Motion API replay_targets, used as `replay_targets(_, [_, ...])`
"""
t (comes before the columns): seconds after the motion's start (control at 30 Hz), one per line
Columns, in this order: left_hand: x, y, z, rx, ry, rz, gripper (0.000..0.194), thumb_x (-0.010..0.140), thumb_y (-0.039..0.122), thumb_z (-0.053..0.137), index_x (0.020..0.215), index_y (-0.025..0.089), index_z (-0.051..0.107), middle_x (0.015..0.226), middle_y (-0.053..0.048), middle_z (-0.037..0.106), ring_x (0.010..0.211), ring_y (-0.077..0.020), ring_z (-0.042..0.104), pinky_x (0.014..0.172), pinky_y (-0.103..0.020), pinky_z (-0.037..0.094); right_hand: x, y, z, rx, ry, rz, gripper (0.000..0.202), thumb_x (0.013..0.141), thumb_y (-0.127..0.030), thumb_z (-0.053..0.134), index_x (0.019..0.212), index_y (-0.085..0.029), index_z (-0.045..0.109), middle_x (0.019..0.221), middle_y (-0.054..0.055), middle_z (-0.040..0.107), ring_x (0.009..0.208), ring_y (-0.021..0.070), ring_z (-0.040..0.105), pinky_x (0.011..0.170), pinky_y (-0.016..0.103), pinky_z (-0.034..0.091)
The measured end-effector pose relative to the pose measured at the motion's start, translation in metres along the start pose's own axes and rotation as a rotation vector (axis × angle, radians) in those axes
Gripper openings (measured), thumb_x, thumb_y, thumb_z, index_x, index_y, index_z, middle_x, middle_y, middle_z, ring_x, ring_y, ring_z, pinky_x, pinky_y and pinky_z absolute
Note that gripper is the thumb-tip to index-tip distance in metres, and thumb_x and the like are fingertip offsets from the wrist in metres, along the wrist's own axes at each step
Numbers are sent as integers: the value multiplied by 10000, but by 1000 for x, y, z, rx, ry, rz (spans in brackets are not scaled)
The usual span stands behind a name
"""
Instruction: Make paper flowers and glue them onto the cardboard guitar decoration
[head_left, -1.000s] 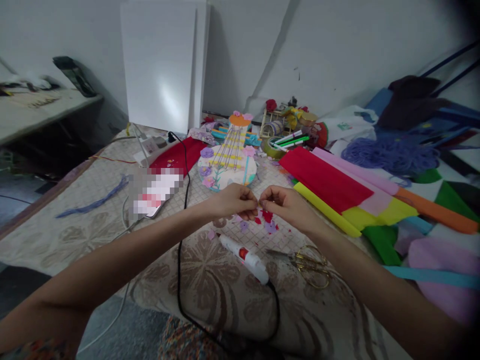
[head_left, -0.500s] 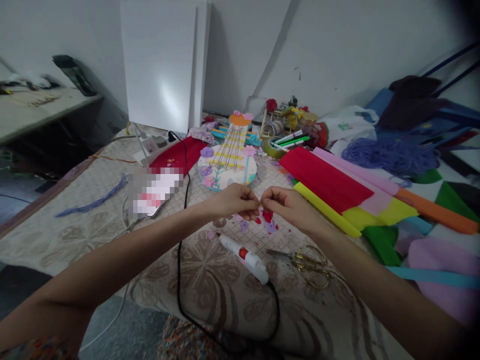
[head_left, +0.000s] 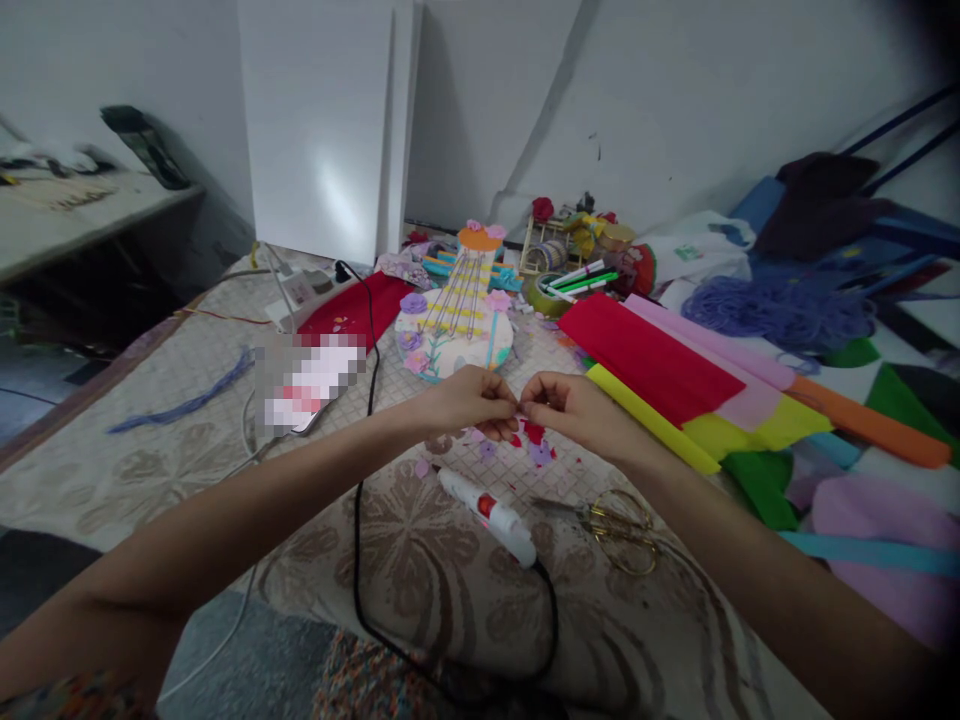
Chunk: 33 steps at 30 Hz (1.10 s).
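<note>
My left hand (head_left: 476,402) and my right hand (head_left: 559,408) meet fingertip to fingertip over the middle of the table, each closed in a pinch. Whatever sits between the fingertips is too small to make out. Just below them lie red and purple paper scraps (head_left: 541,454). Nearer to me is a white hot glue gun (head_left: 487,512) with a black cord, and to its right a pair of gold-handled scissors (head_left: 619,525). Beyond my hands lies a guitar-shaped craft piece (head_left: 459,325) decorated with paper flowers and strings.
Rolls of red crepe paper (head_left: 652,355) and other colours cover the right side, with purple yarn (head_left: 772,310) behind. A phone (head_left: 315,385), partly pixelated, and a yarn strand (head_left: 187,405) lie left. Pens (head_left: 581,280) rest in a tape roll. White boards (head_left: 322,130) lean at the back.
Both hands stay pinched together in nearly the same place, with only a slight shift of the fingers. The view has moved very slightly; the objects on the table lie as before.
</note>
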<state>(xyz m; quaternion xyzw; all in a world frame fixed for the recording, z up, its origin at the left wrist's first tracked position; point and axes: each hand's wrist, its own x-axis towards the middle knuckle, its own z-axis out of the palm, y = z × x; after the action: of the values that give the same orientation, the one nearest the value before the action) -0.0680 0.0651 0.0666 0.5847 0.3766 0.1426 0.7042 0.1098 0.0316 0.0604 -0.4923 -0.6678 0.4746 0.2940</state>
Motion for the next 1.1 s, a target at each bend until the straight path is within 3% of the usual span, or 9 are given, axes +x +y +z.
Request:
replay_targets(0.2, [-2,-1,-1,-118,-18,-26,32,775,93,563,778,81,592,684,-32,673,592,-76,636,654,-225,495,1,5,-1,65,13,7,90,747,-252,582,733,-177,536,636,-20,561,555,105,527,518,230,412])
replay_targets(0.37, [-3,-7,-2,-227,-24,14,120,721,36,609,826,87,580,739,-34,686,649,-78,649,693,-231,500,0,6,0,111,35,15,101,758,-274,584,749,-187,533,644,-22,563,570,109,537,530,233,417])
replay_targets(0.83, [0,-10,-2,-279,-20,11,135,724,165,677,771,73,590,704,-52,679,634,-101,655,690,-248,513,-2,3,1,87,26,-21,89,763,-258,581,751,-182,536,695,-10,576,613,115,565,556,235,440])
replay_targets(1.1, [-1,-10,0,-286,-16,21,58,761,124,613,752,84,573,693,-44,672,623,-91,647,646,-220,500,-4,0,5,10,78,-81,66,779,-249,557,777,-185,538,719,1,589,641,126,567,594,251,455])
